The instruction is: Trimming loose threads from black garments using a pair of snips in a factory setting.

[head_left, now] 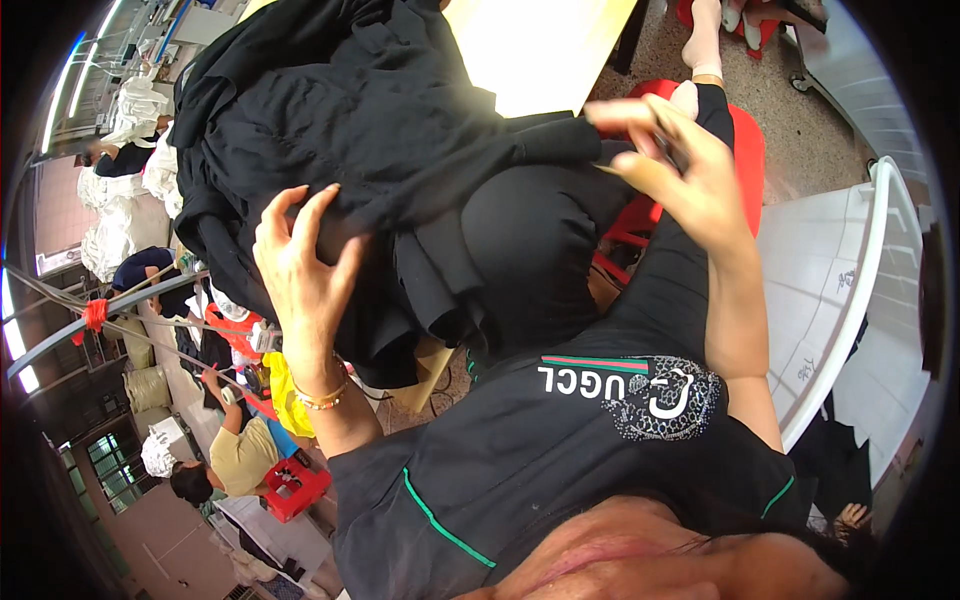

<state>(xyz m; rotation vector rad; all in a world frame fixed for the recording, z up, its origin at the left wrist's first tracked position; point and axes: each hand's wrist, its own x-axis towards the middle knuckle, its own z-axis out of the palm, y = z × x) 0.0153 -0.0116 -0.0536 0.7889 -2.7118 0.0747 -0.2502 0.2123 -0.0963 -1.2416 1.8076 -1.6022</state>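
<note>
A large pile of black cloth garments (330, 130) lies in front of me, partly across my lap. My left hand (305, 255) rests on its near left part, fingers spread and bent, not gripping the cloth. Over the right end of the pile, beside a folded black edge (560, 140), my right hand (690, 170) is raised and slightly blurred. Its fingers curl around something small and dark, mostly hidden in the palm; a thin pale tip shows near the thumb. I cannot make out its kind.
A pale yellow tabletop (535, 50) shows beyond the cloth. To my right stand a red stool (750, 150) and a white curved-rim bin or cart (830, 270). At left, a seated person (240, 455) and others work among white cloth heaps (110, 235) and a red crate (295, 488).
</note>
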